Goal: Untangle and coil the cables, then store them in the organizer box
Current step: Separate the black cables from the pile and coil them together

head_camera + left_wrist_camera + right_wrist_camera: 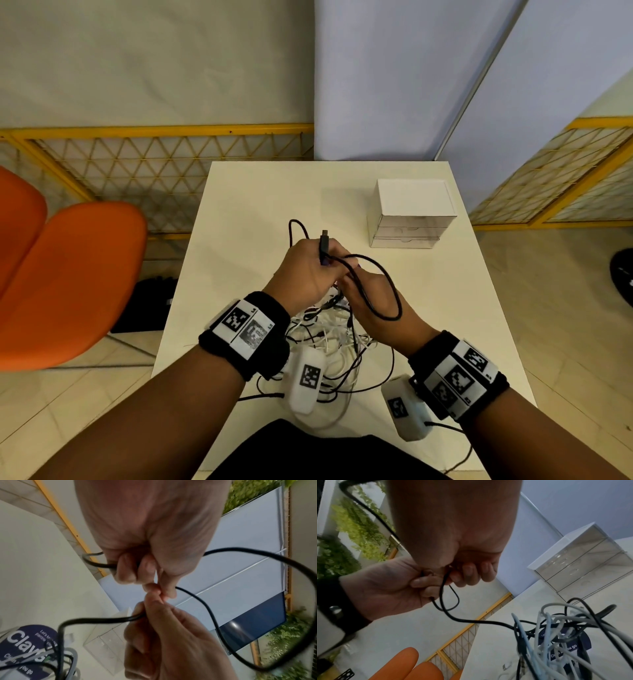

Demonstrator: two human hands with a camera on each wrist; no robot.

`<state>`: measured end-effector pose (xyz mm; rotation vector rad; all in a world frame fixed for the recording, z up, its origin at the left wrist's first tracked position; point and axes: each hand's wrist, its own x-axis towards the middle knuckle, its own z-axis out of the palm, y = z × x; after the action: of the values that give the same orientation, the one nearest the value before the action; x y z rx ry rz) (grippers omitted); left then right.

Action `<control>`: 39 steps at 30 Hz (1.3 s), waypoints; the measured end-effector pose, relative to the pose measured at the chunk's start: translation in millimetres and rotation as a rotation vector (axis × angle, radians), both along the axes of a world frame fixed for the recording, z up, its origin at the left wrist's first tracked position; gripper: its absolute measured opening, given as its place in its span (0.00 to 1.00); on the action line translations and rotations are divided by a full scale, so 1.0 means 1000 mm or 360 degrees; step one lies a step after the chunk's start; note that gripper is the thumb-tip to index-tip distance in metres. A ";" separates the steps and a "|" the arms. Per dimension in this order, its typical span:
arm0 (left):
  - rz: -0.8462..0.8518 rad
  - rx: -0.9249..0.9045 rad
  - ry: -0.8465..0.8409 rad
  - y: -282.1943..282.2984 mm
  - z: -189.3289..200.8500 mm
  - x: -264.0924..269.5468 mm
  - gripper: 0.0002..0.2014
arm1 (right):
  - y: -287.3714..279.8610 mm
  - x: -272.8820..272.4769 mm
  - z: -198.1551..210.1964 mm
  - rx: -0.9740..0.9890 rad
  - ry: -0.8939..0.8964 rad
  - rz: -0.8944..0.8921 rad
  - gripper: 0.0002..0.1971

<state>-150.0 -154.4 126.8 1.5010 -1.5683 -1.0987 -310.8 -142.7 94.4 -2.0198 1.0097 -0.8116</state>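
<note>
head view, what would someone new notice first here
Both hands meet above the middle of the white table, the left hand and the right hand each gripping the same black cable, which loops out to the right. Below them, near the table's front edge, lies a tangle of black and white cables. A white drawer box stands apart at the far right.

The place looks like a partitioned work area in an office or a test room, not a home. A plain white table point(239, 212) stands against grey-blue partition panels point(376, 78) and a yellow wire-mesh fence point(154, 161). Orange plastic chairs point(75, 274) stand beside it on a tiled floor point(565, 308).
</note>
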 end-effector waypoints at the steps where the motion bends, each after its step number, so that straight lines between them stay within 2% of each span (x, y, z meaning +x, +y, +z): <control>1: 0.0043 -0.0026 0.0008 -0.001 0.001 0.001 0.11 | -0.001 0.001 -0.001 -0.0036 0.0031 -0.0019 0.11; 3: 0.0138 -0.0035 0.0037 -0.001 0.007 0.004 0.12 | -0.006 0.000 -0.011 -0.0026 0.0213 -0.0059 0.16; 6: 0.0380 -0.0060 0.0224 -0.002 0.028 0.009 0.19 | -0.009 -0.006 -0.032 0.0074 0.0566 -0.0041 0.15; 9: 0.0652 -0.0146 0.0348 -0.011 0.063 0.026 0.24 | 0.002 -0.015 -0.055 0.0248 0.0680 0.0003 0.14; 11: 0.0658 -0.0089 0.0370 -0.015 0.080 0.040 0.23 | 0.012 -0.019 -0.066 0.0361 0.0631 -0.0009 0.14; 13: 0.0579 0.0140 0.0307 -0.012 0.081 0.047 0.20 | 0.018 -0.018 -0.067 0.0418 0.0514 -0.0093 0.15; 16: 0.0411 0.0517 0.0210 0.002 0.055 0.043 0.14 | 0.015 -0.013 -0.055 0.0477 0.0285 -0.0261 0.16; 19: 0.0266 0.0686 0.0298 0.019 0.028 0.026 0.18 | 0.008 -0.004 -0.035 0.0454 0.0033 -0.0241 0.18; 22: 0.0185 0.0504 0.0318 0.027 0.022 0.005 0.10 | 0.008 0.006 -0.016 0.0266 -0.0026 -0.0097 0.15; 26: 0.0298 0.0209 0.0223 0.020 0.020 -0.002 0.17 | 0.002 0.011 -0.007 0.0236 0.0016 -0.0041 0.15; 31: 0.0391 0.0145 0.0472 0.011 0.029 0.009 0.24 | 0.000 0.002 -0.039 0.0123 0.0171 0.0020 0.12; 33: 0.0382 0.0097 0.0527 0.012 0.044 0.012 0.26 | 0.001 -0.005 -0.055 0.0087 0.0300 -0.0051 0.16; 36: 0.0392 -0.0028 0.0535 0.015 0.070 0.020 0.27 | -0.003 -0.015 -0.077 0.0113 0.0469 -0.0171 0.15; 39: 0.0362 -0.0126 0.0671 0.018 0.090 0.031 0.26 | -0.007 -0.022 -0.090 0.0078 0.0560 -0.0181 0.15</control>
<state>-119.4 -136.2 216.9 1.2583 -1.1101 -1.1184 -332.5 -149.9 4.8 -2.1217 1.3370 -0.4900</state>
